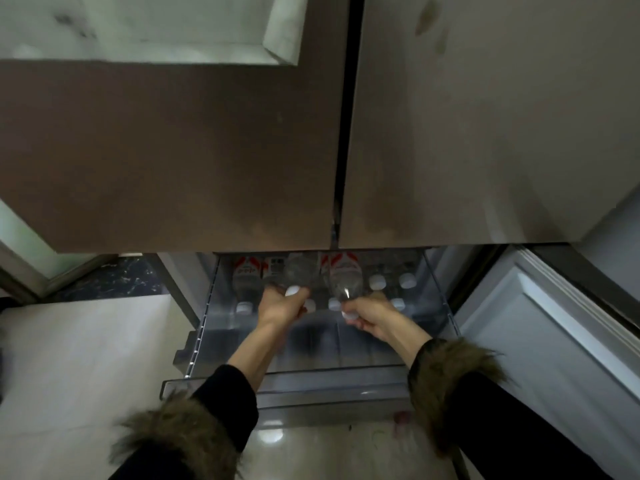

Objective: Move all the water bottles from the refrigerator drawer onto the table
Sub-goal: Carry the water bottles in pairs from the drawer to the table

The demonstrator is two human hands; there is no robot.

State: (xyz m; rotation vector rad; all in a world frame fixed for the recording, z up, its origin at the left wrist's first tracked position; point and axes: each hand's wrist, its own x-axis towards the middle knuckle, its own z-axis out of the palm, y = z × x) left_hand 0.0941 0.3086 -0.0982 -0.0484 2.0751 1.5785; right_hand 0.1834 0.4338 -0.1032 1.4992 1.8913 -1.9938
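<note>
Both hands reach into the open refrigerator drawer [207, 327], the landmark for all positions below. The left hand [280, 306] has its grip clamped around the neck end of one water bottle [299, 271]; the right hand [370, 317] is clamped likewise on a second bottle [344, 278] just beside the first. Both bottles tilt up out of the drawer, caps toward the person. More bottles remain inside — one lying [244, 282] at the drawer's left side, several upright caps [407, 280] toward its right rear. No bench is in view.

Procedure, as judged from this position: lift each bottle clear of the drawer's front wall before drawing it back, and keep the two bodies apart so that they do not knock the door [173, 150] overhanging the drawer. Grasping near the neck gives little control of a full bottle; a hold nearer the body would likely be steadier.

Materials: the bottles are clear, thin, ribbed plastic with white screw caps and red-and-white labels — probably smooth and possibly damp. The drawer is translucent rigid plastic with straight walls.
</note>
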